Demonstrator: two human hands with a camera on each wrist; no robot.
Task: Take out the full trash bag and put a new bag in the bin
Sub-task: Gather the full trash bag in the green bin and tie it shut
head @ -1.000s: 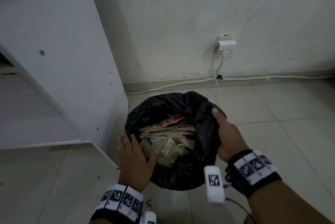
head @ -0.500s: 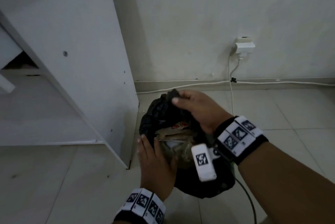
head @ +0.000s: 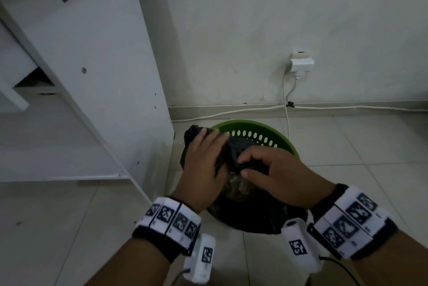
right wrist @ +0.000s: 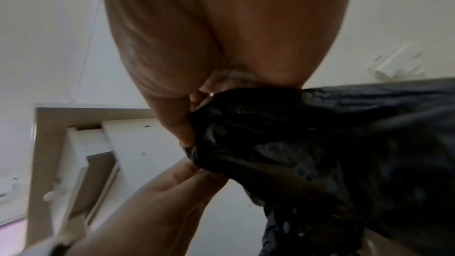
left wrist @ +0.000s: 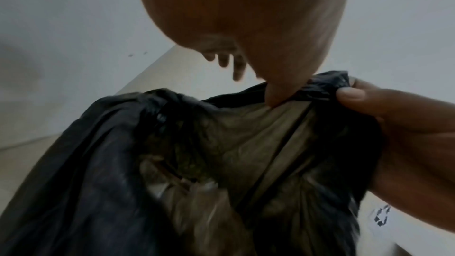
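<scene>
A green bin with holes under its rim stands on the tiled floor by the wall. A full black trash bag sits in it, pulled off the bin's far rim. Clear plastic rubbish shows in the bag's mouth. My left hand lies over the bag's far-left edge and holds a bunch of it, thumb pressed into the film. My right hand pinches the bunched right edge of the bag beside the left hand. Both hands meet above the bag's opening.
A white cabinet side panel stands close to the left of the bin. A wall socket with a plug sits behind it, and white cables run along the skirting. Tiled floor lies to the right.
Both hands have drawn the bag's edges from the rim to the middle. The bin's green far rim is now uncovered. The left hand moved up to the bag's far-left edge.
</scene>
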